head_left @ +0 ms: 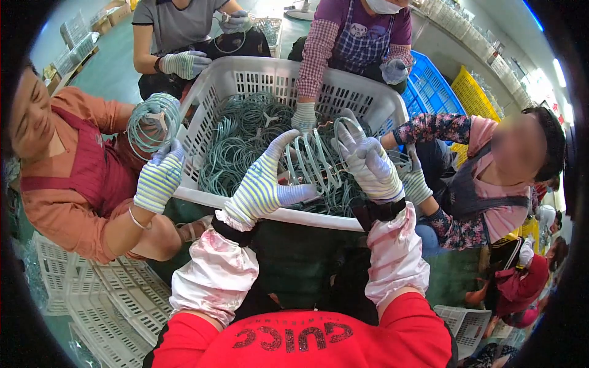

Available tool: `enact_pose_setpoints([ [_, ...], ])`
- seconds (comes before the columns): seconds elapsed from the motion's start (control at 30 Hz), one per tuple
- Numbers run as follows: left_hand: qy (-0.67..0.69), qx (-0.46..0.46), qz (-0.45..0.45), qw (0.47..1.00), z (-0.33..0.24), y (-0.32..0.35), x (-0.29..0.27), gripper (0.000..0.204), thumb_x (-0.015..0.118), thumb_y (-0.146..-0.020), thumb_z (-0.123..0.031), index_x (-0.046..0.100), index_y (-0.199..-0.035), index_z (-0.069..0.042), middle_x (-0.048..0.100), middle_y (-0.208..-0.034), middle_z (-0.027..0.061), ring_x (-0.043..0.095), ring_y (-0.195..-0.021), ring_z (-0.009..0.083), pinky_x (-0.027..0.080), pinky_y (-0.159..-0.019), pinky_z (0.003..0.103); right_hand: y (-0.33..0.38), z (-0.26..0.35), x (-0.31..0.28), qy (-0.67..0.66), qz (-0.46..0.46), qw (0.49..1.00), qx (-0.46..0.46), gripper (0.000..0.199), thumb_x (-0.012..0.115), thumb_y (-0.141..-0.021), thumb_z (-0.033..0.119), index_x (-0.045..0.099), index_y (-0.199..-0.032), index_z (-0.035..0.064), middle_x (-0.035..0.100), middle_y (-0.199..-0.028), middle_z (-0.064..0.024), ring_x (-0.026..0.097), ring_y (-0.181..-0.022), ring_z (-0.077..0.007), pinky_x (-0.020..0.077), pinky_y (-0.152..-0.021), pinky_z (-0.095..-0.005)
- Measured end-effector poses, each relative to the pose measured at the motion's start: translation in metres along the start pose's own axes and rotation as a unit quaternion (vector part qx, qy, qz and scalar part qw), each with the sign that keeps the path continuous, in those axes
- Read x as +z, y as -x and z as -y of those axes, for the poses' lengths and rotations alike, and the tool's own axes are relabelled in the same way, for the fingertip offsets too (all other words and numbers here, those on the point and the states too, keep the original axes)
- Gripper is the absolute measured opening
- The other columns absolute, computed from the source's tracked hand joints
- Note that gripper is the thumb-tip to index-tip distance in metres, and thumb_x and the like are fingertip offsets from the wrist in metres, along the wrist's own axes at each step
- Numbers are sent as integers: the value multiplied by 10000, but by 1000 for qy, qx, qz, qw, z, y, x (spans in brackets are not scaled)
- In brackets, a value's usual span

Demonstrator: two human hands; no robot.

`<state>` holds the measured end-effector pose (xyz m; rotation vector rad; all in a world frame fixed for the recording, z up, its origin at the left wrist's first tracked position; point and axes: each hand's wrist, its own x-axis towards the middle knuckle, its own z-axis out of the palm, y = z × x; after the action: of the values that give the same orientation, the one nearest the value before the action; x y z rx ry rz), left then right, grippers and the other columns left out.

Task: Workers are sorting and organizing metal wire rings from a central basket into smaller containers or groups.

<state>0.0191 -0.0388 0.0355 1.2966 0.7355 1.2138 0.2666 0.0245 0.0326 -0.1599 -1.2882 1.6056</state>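
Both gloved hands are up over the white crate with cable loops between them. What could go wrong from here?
1. The loops strung between the left hand and right hand could snag the tangled coils below in the white crate.
2. A co-worker's gloved hand reaches in just behind; hands could collide.

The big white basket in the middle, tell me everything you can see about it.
The white basket looks like moulded plastic, rectangular, with slotted, perforated walls and a thick smooth rim. It sits upright among several seated people and holds a heap of pale green-grey wire coils. The person's left hand and right hand, both in striped knit gloves, hold a bundle of loops over its near rim. A co-worker's gloved hand reaches in from the far side.
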Motion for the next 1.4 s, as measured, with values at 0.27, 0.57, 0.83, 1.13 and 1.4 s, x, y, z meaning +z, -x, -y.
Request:
enact_pose_setpoints([
  [0.27,-97,7,14,995,-3,-3,-6,983,915,-692,-289,371,-1482,-76,592,-1254,109,590,-1109,183,511,-934,332,-1,5,3,-75,12,993,86,174,671,-945,218,692,-999,54,208,-1624,-165,216,-1499,-310,251,-1179,-435],
  [0.57,-61,-9,-16,998,4,-4,-7,1005,914,-681,-339,365,-1480,-73,601,-1243,122,586,-1103,185,502,-932,342,-2,11,17,23,26,995,94,221,693,-927,270,693,-1035,77,243,-1609,-194,234,-1492,-339,204,-1194,-459],
  [0.83,-90,-31,-26,995,2,-3,-9,1009,910,-694,-348,349,-1479,-56,595,-1222,108,620,-963,152,539,-834,294,-3,9,23,109,-10,989,99,285,753,-877,173,723,-1137,58,254,-1616,-176,285,-1478,-309,255,-1177,-413],
  [1.13,-14,-33,-31,999,4,-4,-9,965,882,-748,-290,318,-1488,-34,582,-1219,108,591,-1062,164,515,-911,297,-3,10,29,149,-36,977,148,378,743,-898,223,676,-1220,37,244,-1624,-142,377,-1407,-190,353,-1111,-338],
  [1.4,95,-91,0,991,-1,-1,-22,809,740,-856,-450,360,-1471,-87,630,-978,15,573,-659,64,439,-508,193,0,5,10,127,-134,981,63,453,677,-952,276,597,-1321,25,443,-1511,-116,441,-1355,-187,359,-1123,-339],
])
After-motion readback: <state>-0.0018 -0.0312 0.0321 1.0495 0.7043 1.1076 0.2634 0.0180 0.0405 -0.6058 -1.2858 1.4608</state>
